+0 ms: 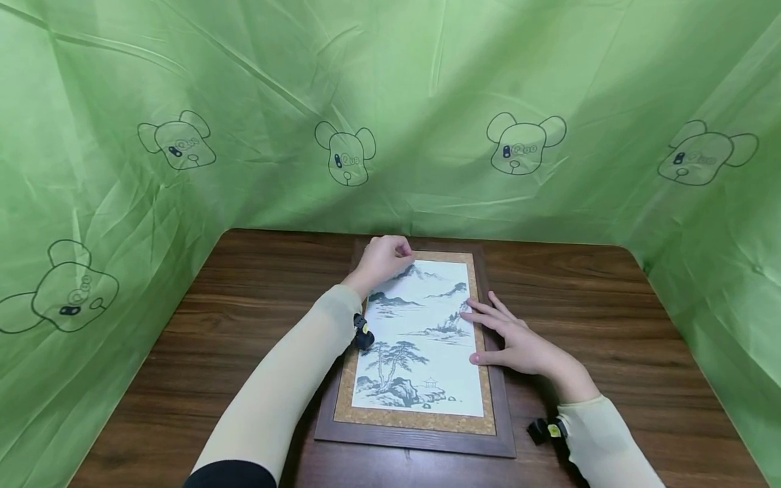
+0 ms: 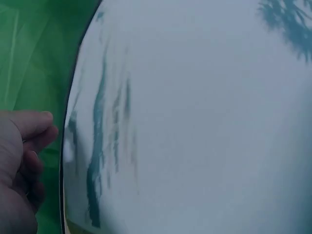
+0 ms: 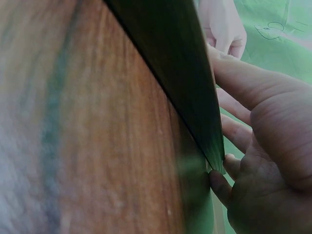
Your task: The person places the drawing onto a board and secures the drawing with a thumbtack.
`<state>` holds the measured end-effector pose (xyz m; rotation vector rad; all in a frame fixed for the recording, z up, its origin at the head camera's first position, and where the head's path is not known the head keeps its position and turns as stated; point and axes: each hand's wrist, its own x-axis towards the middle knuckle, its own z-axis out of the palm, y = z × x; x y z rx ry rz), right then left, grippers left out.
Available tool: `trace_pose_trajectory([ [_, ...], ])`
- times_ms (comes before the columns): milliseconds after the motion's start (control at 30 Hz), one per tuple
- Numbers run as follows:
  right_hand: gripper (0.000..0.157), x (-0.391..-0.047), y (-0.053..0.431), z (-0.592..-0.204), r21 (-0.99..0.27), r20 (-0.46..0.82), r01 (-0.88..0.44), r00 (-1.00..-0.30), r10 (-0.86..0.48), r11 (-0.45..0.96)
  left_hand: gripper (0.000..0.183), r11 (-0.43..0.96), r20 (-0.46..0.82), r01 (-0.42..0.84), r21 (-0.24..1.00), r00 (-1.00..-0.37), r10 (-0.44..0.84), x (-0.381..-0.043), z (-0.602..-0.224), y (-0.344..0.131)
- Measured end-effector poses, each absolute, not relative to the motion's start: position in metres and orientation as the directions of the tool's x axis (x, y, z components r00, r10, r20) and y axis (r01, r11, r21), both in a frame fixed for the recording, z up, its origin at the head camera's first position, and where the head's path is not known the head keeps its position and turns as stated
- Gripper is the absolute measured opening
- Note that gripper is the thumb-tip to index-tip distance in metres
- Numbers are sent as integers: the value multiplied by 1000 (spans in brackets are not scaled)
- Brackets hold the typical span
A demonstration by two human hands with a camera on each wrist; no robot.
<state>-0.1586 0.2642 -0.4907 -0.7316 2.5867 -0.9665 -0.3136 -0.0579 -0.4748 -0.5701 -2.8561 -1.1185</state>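
Observation:
A white sheet with an ink landscape lies on a cork board in a dark brown wooden frame. My left hand is over the sheet's upper left corner, fingers bent and thumb close to the index finger. The left wrist view shows that hand near the board's edge; whether something small is between its fingertips I cannot make out. With fingers spread, my right hand rests across the frame's right side, its fingertips on the sheet's right edge. The right wrist view shows this hand along the frame's side.
Under the frame is a dark wood-grain table. A green cloth with printed mouse-like heads hangs behind it and along both sides. Small black cameras are strapped to the left wrist and the right wrist.

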Motion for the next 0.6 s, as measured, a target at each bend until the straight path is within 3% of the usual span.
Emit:
trace_pose_trajectory([
  [267,83,-159,264,-492,-668,-77,-372,-827,-557,644,12,750,196,448,487,-893,406,-318,-483,-45],
  [600,82,-159,265,-492,-669,-76,-373,-826,-558,643,9,742,187,408,532,-911,368,-320,-485,-44],
])
